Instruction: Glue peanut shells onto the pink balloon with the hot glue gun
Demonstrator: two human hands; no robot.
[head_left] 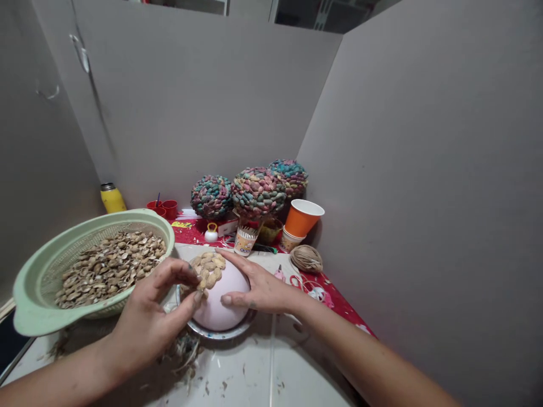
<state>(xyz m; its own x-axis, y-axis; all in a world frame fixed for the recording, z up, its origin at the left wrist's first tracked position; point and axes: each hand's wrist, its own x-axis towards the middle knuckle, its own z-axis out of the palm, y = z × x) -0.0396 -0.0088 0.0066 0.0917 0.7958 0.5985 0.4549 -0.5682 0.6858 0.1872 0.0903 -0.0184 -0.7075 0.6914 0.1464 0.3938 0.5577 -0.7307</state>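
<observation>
A pale pink balloon (227, 308) sits in a round metal bowl (224, 336) in the middle of the table. Peanut shells (207, 263) cover part of its upper left side in a patch. My left hand (156, 311) is at the balloon's left side, thumb and fingertips pinched on a small peanut shell (204, 293) at the lower edge of that patch. From the right, my right hand (258, 285) holds the balloon, its thumb on the near side and its fingers over the top.
A green colander (31, 291) full of peanut shells stands at left. Behind are multicoloured shell-covered balls (258, 192), an orange paper cup (302, 219), a twine coil (306, 259), red cups (169, 209) and a yellow bottle (112, 199). Grey partitions (203, 102) enclose the table.
</observation>
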